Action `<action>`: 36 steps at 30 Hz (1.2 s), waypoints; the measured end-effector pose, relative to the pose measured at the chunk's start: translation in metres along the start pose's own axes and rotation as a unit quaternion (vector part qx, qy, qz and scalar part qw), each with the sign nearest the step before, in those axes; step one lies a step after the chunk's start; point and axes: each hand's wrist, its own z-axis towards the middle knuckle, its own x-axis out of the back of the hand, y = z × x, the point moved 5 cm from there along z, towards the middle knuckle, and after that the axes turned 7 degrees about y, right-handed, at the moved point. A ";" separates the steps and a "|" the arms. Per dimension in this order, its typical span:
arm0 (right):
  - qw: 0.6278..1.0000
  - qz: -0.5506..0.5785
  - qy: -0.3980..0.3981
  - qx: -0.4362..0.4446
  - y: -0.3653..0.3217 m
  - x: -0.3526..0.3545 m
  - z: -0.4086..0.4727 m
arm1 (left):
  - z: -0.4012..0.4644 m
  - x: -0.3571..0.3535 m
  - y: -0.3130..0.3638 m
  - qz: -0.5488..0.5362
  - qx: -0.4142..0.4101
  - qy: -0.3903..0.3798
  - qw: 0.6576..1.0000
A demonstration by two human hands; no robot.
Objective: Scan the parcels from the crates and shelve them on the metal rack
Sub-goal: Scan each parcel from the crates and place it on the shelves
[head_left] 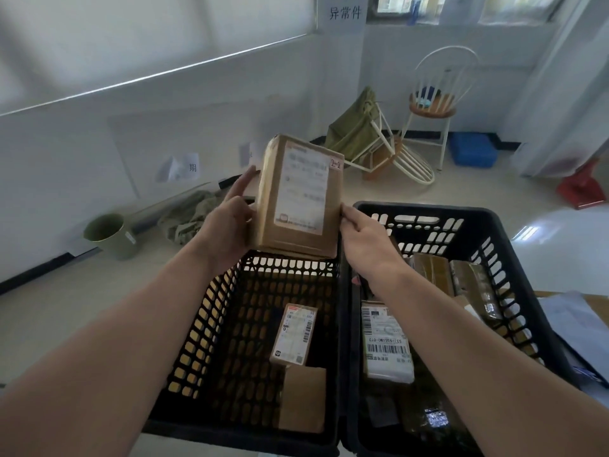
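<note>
Both hands hold the cardboard parcel (298, 197) above the crates: left hand (227, 225) and right hand (364, 237) fingers grip opposite edges. Keep its label facing up, unobstructed, for scanning.

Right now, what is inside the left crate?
The left crate holds two parcels: a small labelled box leaning on a plain brown box. Bare floor shows beside them. The forearms cover its near corners, so anything there is hidden.
</note>
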 end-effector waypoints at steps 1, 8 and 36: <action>1.000 0.004 0.000 -0.001 -0.001 0.001 0.000 | 0.000 -0.003 0.003 0.051 -0.016 0.006 0.999; 0.999 -0.044 0.017 0.027 -0.012 0.005 -0.009 | -0.002 -0.012 0.009 0.129 -0.026 -0.043 0.990; 0.930 -0.312 -0.076 0.179 -0.107 -0.009 -0.077 | -0.011 0.030 0.069 0.378 -0.193 0.021 0.905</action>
